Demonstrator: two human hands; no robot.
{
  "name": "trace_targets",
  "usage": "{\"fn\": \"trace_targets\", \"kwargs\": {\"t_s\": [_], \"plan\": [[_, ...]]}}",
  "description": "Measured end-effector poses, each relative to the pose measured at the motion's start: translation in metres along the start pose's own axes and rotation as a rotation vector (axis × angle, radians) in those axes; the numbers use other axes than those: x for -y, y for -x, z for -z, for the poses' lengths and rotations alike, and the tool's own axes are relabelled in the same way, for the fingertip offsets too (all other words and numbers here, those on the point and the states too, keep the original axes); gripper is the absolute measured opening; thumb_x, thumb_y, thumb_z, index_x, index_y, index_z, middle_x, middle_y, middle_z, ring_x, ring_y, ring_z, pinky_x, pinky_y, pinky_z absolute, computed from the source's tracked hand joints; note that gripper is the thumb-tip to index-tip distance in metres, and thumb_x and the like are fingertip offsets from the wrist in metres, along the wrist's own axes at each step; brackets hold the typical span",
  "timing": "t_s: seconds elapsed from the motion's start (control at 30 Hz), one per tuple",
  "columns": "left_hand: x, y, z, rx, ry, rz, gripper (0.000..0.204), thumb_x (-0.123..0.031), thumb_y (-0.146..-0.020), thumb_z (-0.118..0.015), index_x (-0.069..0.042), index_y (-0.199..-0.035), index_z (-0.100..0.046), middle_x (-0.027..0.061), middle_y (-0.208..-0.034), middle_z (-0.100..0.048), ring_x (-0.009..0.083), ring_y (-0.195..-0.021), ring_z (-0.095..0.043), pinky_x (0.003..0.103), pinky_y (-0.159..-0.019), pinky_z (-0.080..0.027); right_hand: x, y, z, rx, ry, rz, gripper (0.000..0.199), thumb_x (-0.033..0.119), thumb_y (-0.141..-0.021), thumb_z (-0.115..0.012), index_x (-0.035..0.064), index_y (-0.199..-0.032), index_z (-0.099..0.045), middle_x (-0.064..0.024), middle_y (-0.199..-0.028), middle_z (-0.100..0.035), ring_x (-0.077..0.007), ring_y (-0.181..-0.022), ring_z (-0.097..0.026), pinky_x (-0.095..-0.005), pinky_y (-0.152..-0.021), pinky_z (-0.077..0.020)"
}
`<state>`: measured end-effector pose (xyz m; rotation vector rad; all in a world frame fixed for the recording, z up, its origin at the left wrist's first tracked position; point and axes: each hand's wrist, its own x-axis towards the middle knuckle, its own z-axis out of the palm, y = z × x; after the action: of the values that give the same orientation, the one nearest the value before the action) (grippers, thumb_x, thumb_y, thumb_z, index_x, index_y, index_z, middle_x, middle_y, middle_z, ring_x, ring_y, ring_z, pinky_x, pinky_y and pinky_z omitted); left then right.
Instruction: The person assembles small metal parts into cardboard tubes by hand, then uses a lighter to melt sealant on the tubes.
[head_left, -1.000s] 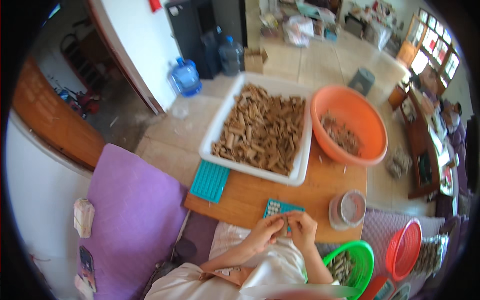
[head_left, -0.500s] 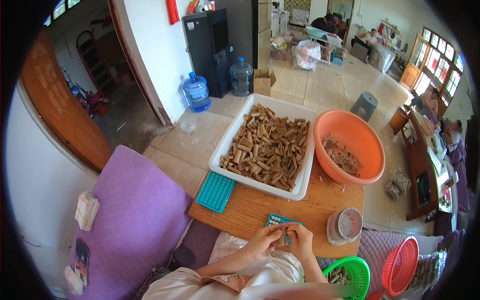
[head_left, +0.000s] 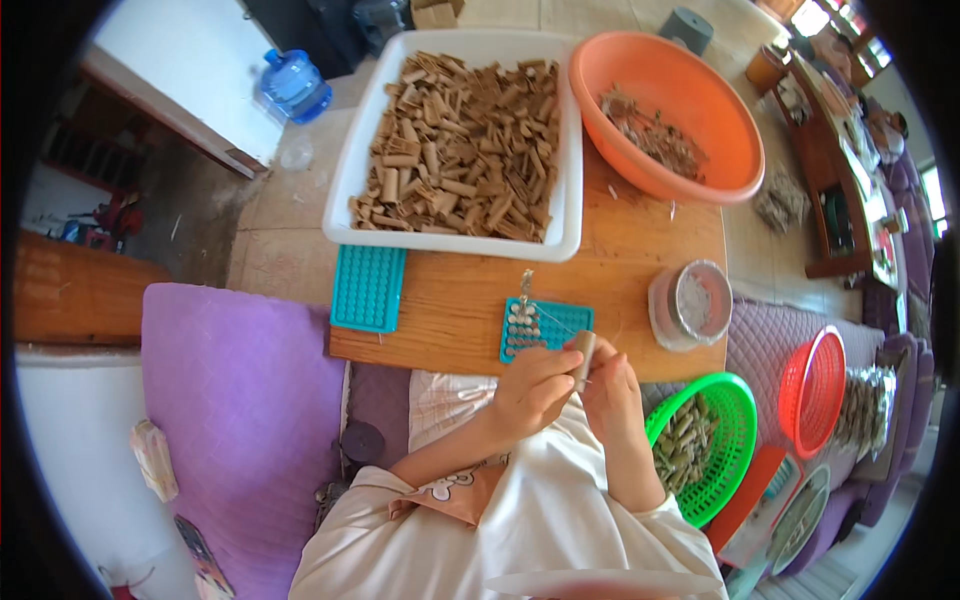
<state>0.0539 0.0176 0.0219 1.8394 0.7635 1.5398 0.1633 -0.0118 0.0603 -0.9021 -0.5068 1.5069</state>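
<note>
Left teal mould: a flat tray of small round cells (head_left: 368, 290), at the near-left corner of the wooden table (head_left: 440, 310), close to the white tray.
White tray: a deep rectangular tray (head_left: 450, 242), along the far edge of the table; heaped with brown curled pieces (head_left: 460, 150), material not identifiable.
Left hand: the hand (head_left: 540, 385) is just off the table's near edge; thumb and bent fingers pinch the roll from its left side.
Second teal mould: a similar tray (head_left: 568, 322), by the table's near edge; pale discs (head_left: 522, 318) stand at its left side.
Roll: a short brown cylinder (head_left: 584, 360), tilted, held between the hands at the table's near edge.
Right hand: the hand (head_left: 612, 390) is at the roll's right side, fingers bent; whether the fingertips pinch anything cannot be told.
Orange basin: a round basin (head_left: 690, 85), at the table's far-right corner; fine brown scraps (head_left: 660, 145) inside.
Plastic tub: a round clear tub (head_left: 664, 322), near the table's right edge; whitish contents.
Green basket: a perforated basket (head_left: 738, 430), beyond the table's near-right corner; small rolls (head_left: 685, 445) inside.
Progress: judged partway; rolls in the green basket appear done, the held roll appears unfinished, and the white tray's heap appears left to handle.
</note>
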Motion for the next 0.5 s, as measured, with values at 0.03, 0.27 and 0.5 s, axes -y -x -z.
{"fn": "trace_targets", "kwargs": {"t_s": [0.03, 0.27, 0.5], "plan": [[0.002, 0.0, 0.001, 0.021, -0.086, -0.185, 0.023, 0.003, -0.068, -0.061, -0.004, -0.085, -0.048, 0.0134, -0.098, -0.057, 0.0271, -0.088, -0.055, 0.035, -0.077, -0.044, 0.003, 0.002, 0.0, -0.024, -0.005, -0.008, 0.038, 0.041, -0.086, -0.042, 0.0042, -0.093, -0.048, -0.004, -0.091, -0.051, -0.0083, -0.075, -0.048, -0.0211, -0.068, -0.0404], [0.002, -0.008, 0.011, -0.041, -0.017, -0.104, 0.05, -0.032, -0.062, -0.073, -0.005, -0.097, -0.049, 0.011, -0.107, -0.044, 0.0249, -0.102, -0.047, 0.038, -0.081, -0.041, 0.009, 0.001, -0.011, 0.169, 0.061, 0.107, 0.043, 0.039, -0.086, -0.042, 0.0034, -0.11, -0.039, -0.0055, -0.094, -0.049, -0.013, -0.087, -0.047, -0.0266, -0.076, -0.0411], [-0.018, -0.055, 0.01, 0.255, 0.587, 0.41, 0.063, -0.033, -0.058, -0.073, 0.002, -0.104, -0.049, 0.0095, -0.091, -0.053, 0.0154, -0.077, -0.054, 0.025, -0.067, -0.042, 0.007, -0.006, -0.021, 0.206, 0.557, 0.381, 0.04, 0.041, -0.085, -0.046, 0.0025, -0.096, -0.047, -0.0043, -0.086, -0.044, -0.0108, -0.079, -0.044, -0.0237, -0.071, -0.0375]]}}
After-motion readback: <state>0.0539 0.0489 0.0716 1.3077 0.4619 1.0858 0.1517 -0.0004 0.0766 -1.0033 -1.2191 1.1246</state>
